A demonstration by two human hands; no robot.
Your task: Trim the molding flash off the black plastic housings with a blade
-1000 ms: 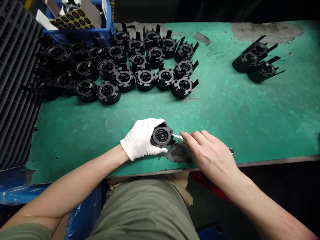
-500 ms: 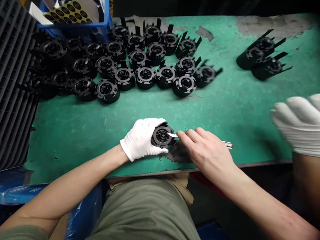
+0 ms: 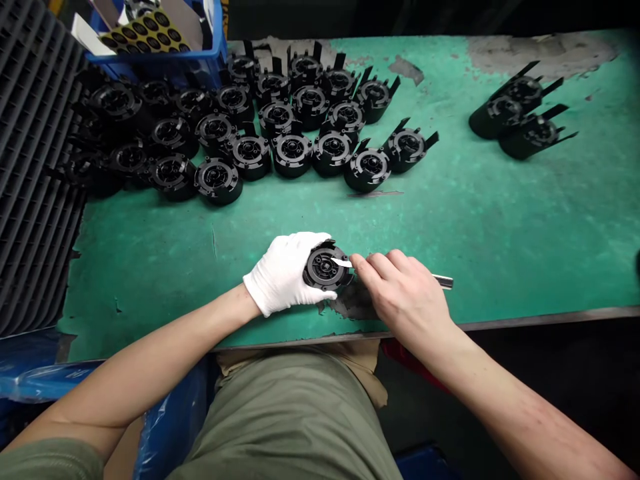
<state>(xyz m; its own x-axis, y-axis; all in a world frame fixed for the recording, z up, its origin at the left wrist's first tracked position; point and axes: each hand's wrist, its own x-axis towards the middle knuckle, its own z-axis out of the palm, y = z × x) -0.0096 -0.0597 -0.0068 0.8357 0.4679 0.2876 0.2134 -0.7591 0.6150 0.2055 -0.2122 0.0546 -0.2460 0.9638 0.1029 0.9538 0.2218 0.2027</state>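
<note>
Step in hand, judged from the pose: blade work on the face of a black round part [image 3: 325,268]. Left hand [image 3: 285,273], white-gloved, cups the part from its left side, thumb and fingers curved about the rim, face up, close above the green bench [image 3: 500,233]. Right hand [image 3: 400,283], bare, is closed around a slim knife [image 3: 444,282], index finger and thumb forward near the blade. Blade lies over the part's face, right of centre; whether the tip touches cannot be told. Next move seems to call for a steady left grip and small, controlled blade strokes, tip clear of the gloved fingers. Beyond both hands: a cluster of similar parts [image 3: 293,152]; farther off, past the right hand, a small group [image 3: 533,137].
</note>
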